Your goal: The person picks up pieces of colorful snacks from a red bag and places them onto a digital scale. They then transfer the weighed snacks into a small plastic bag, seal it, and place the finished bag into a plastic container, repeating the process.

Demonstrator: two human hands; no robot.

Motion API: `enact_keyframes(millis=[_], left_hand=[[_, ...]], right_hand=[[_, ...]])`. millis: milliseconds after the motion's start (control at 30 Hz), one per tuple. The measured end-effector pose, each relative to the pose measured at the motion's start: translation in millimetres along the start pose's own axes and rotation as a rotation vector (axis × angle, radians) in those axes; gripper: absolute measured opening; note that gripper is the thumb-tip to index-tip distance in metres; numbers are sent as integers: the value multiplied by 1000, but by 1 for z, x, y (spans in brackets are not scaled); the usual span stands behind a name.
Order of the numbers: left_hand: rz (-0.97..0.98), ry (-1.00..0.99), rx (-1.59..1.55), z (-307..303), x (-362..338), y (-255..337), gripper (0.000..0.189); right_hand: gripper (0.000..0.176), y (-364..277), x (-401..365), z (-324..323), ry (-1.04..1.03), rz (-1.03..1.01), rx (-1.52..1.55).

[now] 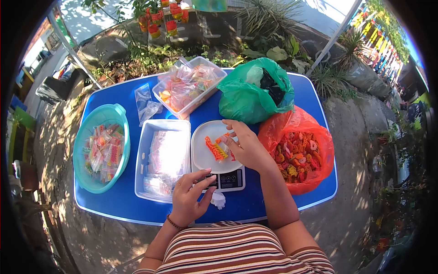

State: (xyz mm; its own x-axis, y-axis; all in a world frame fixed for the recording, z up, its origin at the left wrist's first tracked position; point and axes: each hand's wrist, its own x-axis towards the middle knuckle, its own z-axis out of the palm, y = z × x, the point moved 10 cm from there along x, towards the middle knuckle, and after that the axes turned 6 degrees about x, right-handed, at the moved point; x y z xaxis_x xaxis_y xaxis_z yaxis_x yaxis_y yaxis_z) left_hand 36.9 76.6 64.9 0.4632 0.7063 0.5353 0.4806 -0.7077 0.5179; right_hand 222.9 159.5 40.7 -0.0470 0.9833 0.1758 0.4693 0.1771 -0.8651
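Observation:
Colourful spiral and ladder-shaped snack pieces (216, 148) lie on a white plate (200, 160), which rests on a kitchen scale (237, 179). Over the plate's right side is my right hand (246, 144), fingers apart beside the snack pieces, with nothing visible between them. My left hand (190, 197) hovers at the scale's front left corner, partly covering its display, its fingers spread and holding nothing. Close by the left hand, a white rectangular tub (139, 160) contains clear plastic bags (163, 153). A crumpled white scrap (218, 200) sits just in front of the scale.
On the blue table (109, 201), a teal basin (124, 162) of filled packets stands left. A clear container (200, 102) of packed snacks and a green plastic bag (248, 93) are behind. At right is an orange bag (319, 132) of loose snacks. Loose plastic bags (147, 102) lie back left.

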Motion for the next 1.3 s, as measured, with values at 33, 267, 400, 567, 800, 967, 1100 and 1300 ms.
enact_keyframes(millis=[33, 267, 400, 567, 800, 967, 1100, 1300], left_hand=[[-4, 5, 2, -2, -1, -2, 34], [-147, 51, -32, -27, -8, -27, 34], [-180, 55, -51, -27, -8, -33, 33], [-189, 64, -23, -21, -7, -33, 33], [-202, -27, -2, -11, -6, -37, 35], [-213, -4, -22, -9, -6, -40, 34], [-212, 0, -11, -9, -6, -40, 33], [-209, -13, -9, -7, -7, -41, 33]], right_hand=[[43, -5, -2, -8, 37, -1, 45], [27, -17, -38, -47, 245, -85, 330], [19, -13, -61, -44, 278, -77, 291], [13, -6, -86, -29, 271, -88, 244], [9, 3, -103, -15, 189, -30, 154], [8, 6, -103, -21, 212, -14, 163], [7, 7, -102, -19, 216, -20, 170], [9, 6, -102, -13, 130, 5, 118]])
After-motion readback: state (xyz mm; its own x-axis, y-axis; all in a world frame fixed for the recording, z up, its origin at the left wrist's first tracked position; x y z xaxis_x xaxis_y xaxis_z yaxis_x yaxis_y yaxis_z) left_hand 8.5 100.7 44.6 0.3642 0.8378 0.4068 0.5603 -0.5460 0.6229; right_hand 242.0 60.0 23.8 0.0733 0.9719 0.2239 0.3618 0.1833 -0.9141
